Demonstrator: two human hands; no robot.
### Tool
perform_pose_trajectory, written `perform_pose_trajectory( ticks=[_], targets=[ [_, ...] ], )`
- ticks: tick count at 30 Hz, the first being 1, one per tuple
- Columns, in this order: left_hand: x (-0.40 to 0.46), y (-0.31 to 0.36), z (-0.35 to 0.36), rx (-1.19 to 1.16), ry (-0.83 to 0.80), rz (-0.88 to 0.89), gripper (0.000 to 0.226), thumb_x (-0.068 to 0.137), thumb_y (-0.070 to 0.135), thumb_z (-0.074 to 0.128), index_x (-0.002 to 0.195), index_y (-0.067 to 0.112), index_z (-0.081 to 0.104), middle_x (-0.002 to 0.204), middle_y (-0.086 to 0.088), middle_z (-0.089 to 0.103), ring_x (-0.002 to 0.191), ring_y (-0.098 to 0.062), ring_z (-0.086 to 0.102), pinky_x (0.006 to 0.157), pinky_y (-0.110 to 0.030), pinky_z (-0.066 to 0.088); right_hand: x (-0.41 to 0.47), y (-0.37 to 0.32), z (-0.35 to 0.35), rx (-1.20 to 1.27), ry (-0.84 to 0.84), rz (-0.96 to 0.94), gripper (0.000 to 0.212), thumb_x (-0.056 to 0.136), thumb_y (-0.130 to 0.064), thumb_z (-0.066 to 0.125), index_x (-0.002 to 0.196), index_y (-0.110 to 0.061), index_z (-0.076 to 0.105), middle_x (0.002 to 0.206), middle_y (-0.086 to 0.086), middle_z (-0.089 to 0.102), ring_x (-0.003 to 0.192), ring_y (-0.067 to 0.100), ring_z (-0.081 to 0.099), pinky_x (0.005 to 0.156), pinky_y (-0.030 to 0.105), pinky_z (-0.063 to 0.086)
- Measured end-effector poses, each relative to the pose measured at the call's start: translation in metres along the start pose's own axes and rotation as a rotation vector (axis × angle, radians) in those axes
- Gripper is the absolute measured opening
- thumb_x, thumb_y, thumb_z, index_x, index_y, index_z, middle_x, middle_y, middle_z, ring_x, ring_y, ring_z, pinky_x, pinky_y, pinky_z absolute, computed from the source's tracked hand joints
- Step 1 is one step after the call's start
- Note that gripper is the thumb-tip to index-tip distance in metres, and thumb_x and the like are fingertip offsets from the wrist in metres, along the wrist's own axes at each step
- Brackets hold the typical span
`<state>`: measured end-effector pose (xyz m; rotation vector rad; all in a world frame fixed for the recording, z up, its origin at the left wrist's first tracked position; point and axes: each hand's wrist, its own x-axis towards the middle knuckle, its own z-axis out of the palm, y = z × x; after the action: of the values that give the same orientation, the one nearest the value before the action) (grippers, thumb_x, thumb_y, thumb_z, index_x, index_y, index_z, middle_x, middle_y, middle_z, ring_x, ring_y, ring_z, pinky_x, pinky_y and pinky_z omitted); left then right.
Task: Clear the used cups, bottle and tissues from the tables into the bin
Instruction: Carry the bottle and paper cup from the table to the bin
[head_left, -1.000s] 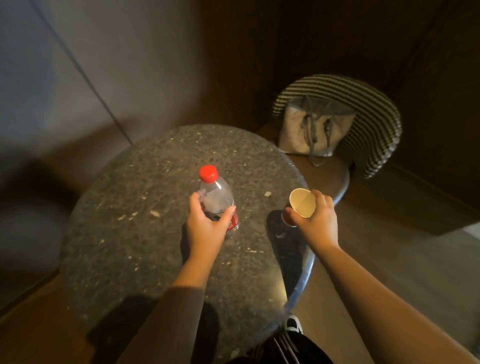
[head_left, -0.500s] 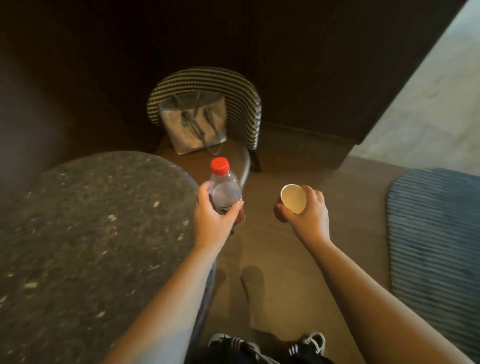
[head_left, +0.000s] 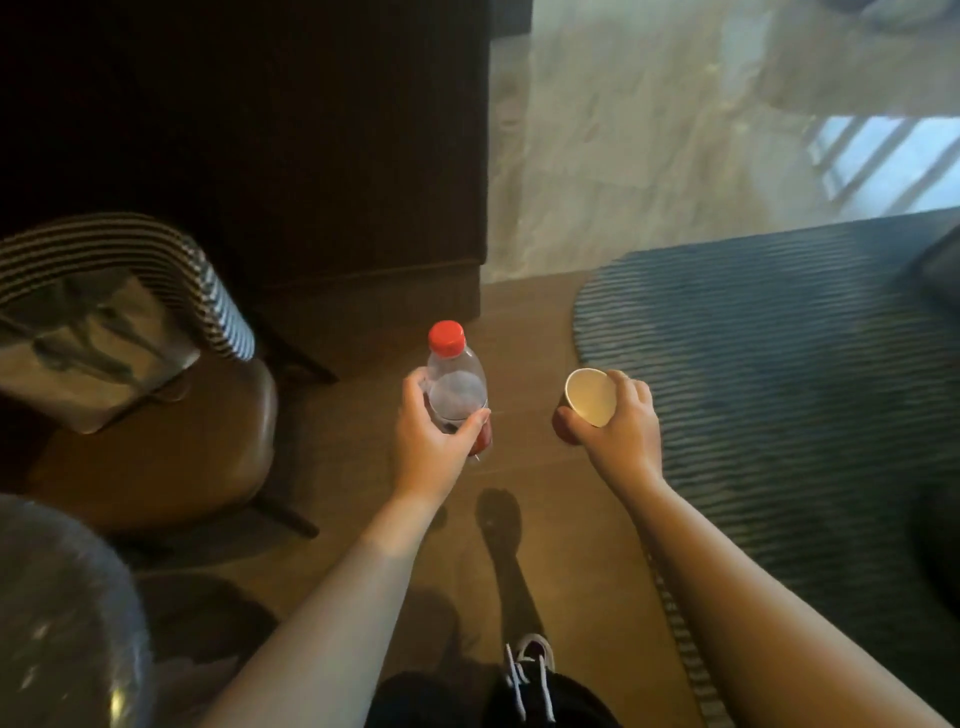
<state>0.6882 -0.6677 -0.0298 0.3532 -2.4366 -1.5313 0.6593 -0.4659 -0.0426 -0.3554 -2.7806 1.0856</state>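
A clear plastic bottle (head_left: 456, 382) with a red cap and a red label stands upright in my left hand (head_left: 431, 441), which grips it around the lower body. My right hand (head_left: 621, 428) holds a paper cup (head_left: 589, 397) tilted so that its pale, empty inside faces me. Both hands are held out over the brown floor, about level with each other. No bin and no tissues are in view.
The round stone table (head_left: 57, 613) shows only at the lower left corner. A chair with a striped back (head_left: 135, 244) and a grey bag (head_left: 83, 348) on its seat stands at the left. A dark wooden wall lies ahead, a blue striped rug (head_left: 779, 364) to the right.
The view has swung right, away from the table, which has slid to the lower left corner. The chair moved left and the rug came in. Both hands kept their grips.
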Motion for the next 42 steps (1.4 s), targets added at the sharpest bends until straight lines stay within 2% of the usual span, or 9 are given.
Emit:
perform_pose_trajectory(
  ticks=[5, 9, 15, 20, 25, 28, 31, 42],
  targets=[
    [0.015, 0.029, 0.083, -0.001, -0.163, 0.037, 0.07, 0.067, 0.038, 0.082, 0.122, 0.034, 0.039, 0.117, 0.008, 0.054, 0.106, -0.013, 0.054, 0.085, -0.029, 0.05, 0.032, 0.057, -0.048, -0.01, 0.097, 0.102, 0.077, 0.073, -0.041, 0.076, 0.136, -0.016, 0.039, 0.128, 0.004, 0.045, 0.107, 0.02, 0.05, 0.078, 0.026, 0.043],
    [0.031, 0.048, 0.133, 0.009, -0.284, 0.08, 0.072, 0.068, 0.04, 0.081, 0.125, 0.034, 0.037, 0.121, 0.009, 0.051, 0.11, -0.01, 0.05, 0.086, -0.026, 0.047, 0.052, 0.086, -0.07, -0.016, 0.153, 0.177, 0.08, 0.074, -0.043, 0.075, 0.138, -0.015, 0.036, 0.129, 0.004, 0.044, 0.108, 0.02, 0.05, 0.083, 0.031, 0.049],
    [0.081, 0.065, 0.194, -0.006, -0.391, 0.109, 0.072, 0.069, 0.037, 0.08, 0.127, 0.032, 0.037, 0.121, 0.008, 0.05, 0.109, -0.007, 0.049, 0.088, -0.027, 0.044, 0.106, 0.114, -0.081, -0.021, 0.211, 0.224, 0.081, 0.074, -0.042, 0.075, 0.139, -0.014, 0.036, 0.131, 0.005, 0.043, 0.111, 0.019, 0.049, 0.083, 0.027, 0.046],
    [0.156, 0.076, 0.249, -0.024, -0.425, 0.121, 0.072, 0.069, 0.035, 0.081, 0.128, 0.029, 0.039, 0.12, 0.011, 0.048, 0.106, -0.002, 0.045, 0.085, -0.017, 0.036, 0.188, 0.124, -0.078, -0.006, 0.254, 0.237, 0.081, 0.073, -0.045, 0.074, 0.138, -0.014, 0.036, 0.129, 0.003, 0.043, 0.107, 0.016, 0.048, 0.08, 0.024, 0.041],
    [0.254, 0.096, 0.301, 0.004, -0.455, 0.163, 0.072, 0.069, 0.031, 0.082, 0.128, 0.022, 0.04, 0.117, 0.005, 0.052, 0.103, -0.01, 0.049, 0.085, -0.025, 0.041, 0.295, 0.116, -0.076, 0.013, 0.304, 0.281, 0.081, 0.074, -0.045, 0.073, 0.138, -0.014, 0.036, 0.13, 0.003, 0.042, 0.108, 0.017, 0.047, 0.082, 0.025, 0.04],
    [0.314, 0.116, 0.326, 0.019, -0.472, 0.178, 0.071, 0.07, 0.032, 0.081, 0.127, 0.024, 0.04, 0.112, 0.008, 0.051, 0.097, -0.009, 0.051, 0.081, -0.025, 0.042, 0.354, 0.106, -0.077, 0.022, 0.337, 0.305, 0.081, 0.074, -0.045, 0.073, 0.138, -0.014, 0.036, 0.13, 0.004, 0.042, 0.11, 0.018, 0.048, 0.085, 0.026, 0.042],
    [0.364, 0.133, 0.353, 0.015, -0.506, 0.183, 0.07, 0.071, 0.033, 0.08, 0.127, 0.024, 0.039, 0.113, 0.004, 0.053, 0.099, -0.014, 0.054, 0.085, -0.029, 0.047, 0.402, 0.103, -0.077, 0.026, 0.364, 0.331, 0.08, 0.074, -0.043, 0.074, 0.138, -0.014, 0.036, 0.13, 0.003, 0.043, 0.112, 0.018, 0.048, 0.087, 0.025, 0.04],
    [0.467, 0.175, 0.487, 0.046, -0.551, 0.242, 0.072, 0.07, 0.035, 0.081, 0.128, 0.019, 0.041, 0.114, 0.001, 0.057, 0.097, -0.016, 0.056, 0.081, -0.029, 0.045, 0.55, 0.151, -0.099, 0.062, 0.409, 0.401, 0.08, 0.071, -0.041, 0.077, 0.136, -0.012, 0.04, 0.128, 0.004, 0.044, 0.107, 0.014, 0.047, 0.084, 0.023, 0.034]
  ],
)
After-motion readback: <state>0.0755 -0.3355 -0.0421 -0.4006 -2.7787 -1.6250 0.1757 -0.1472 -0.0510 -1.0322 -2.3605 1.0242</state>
